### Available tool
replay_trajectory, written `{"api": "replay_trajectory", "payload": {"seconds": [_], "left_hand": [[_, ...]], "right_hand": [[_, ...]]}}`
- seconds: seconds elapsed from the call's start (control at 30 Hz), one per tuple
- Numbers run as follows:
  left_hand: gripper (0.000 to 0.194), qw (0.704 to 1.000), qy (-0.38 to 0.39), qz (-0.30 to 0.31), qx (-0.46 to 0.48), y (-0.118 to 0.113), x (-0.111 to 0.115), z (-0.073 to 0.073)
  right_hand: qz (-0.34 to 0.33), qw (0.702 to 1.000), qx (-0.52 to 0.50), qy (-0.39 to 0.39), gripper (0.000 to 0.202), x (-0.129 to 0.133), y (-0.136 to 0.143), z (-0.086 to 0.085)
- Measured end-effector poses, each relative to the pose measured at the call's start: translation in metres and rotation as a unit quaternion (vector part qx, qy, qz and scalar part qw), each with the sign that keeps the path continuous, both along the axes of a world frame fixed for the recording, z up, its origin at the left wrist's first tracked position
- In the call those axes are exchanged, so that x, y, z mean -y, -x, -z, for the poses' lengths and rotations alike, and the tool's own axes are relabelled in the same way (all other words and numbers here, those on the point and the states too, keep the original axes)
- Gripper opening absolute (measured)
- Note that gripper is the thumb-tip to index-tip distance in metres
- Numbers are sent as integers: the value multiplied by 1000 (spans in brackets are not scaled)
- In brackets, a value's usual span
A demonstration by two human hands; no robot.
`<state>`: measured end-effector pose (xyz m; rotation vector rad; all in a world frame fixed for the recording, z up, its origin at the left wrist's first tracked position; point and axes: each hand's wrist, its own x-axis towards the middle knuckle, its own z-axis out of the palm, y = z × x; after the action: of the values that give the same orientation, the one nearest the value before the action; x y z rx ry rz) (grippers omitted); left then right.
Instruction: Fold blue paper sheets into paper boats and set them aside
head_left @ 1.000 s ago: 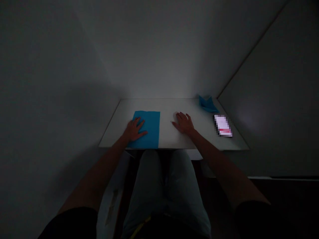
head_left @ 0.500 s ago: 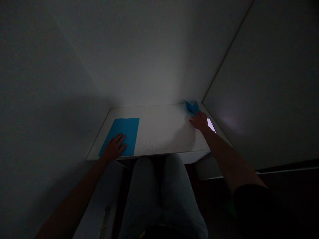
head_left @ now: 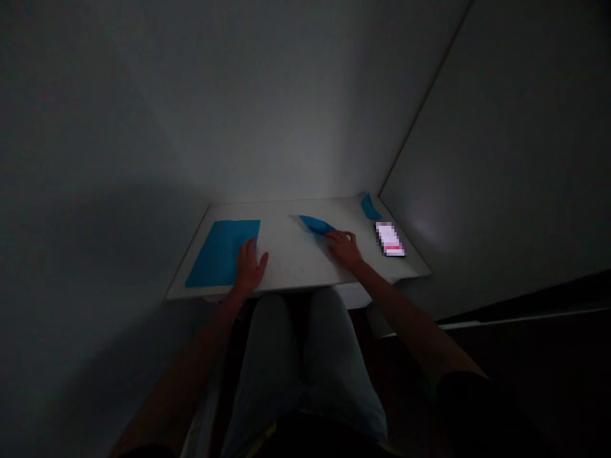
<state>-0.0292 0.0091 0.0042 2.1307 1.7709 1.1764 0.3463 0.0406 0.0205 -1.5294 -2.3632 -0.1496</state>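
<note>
We judge the main risk to be a slip at the right hand [head_left: 346, 252]: its fingers are drawn in narrow on the near right end of the folded blue piece [head_left: 313, 224], so the long free end has nothing supporting it that we can see, and a loose pinch could let it twist or drop. Too hard a squeeze could crease it instead. The left hand [head_left: 249, 270] holds nothing that we can make out; it is spread, thumb apart from the fingers, over the right edge of the flat blue sheet [head_left: 214, 254] — a careless sideways push there could skid or wrinkle the sheet. We cannot tell whether the palm presses down.

The folded piece is over the middle of the white tabletop [head_left: 291, 267], right of the sheet and well apart from it. It looks slim and bright blue, tapering to a point at its left end, probably paper; its right end is hidden by the fingers. The sheet lies flat, straight-edged and darker. At the far right corner we see a smaller blue piece [head_left: 369, 207], bent upward — with a phone [head_left: 390, 240] lying just nearer us.
</note>
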Motion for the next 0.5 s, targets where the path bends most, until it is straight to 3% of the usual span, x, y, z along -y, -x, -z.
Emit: {"api": "replay_trajectory", "payload": {"seconds": [0.1,0.17,0.27,0.33,0.5], "left_hand": [[76,995,-8,10,97,-49,4,8],[77,992,-3,24,126,-60,2,12],[74,985,-5,9,173,-56,-7,14],[72,981,-7,7,192,-51,-12,15],[52,975,46,48,213,-47,-13,14]], "right_hand": [[-55,997,-53,16,41,22,32,12],[-118,989,-88,19,39,29,47,19],[-214,967,-135,7,33,30,63,24],[-245,957,-154,9,28,30,71,24],[-220,961,-167,13,23,33,74,19]]}}
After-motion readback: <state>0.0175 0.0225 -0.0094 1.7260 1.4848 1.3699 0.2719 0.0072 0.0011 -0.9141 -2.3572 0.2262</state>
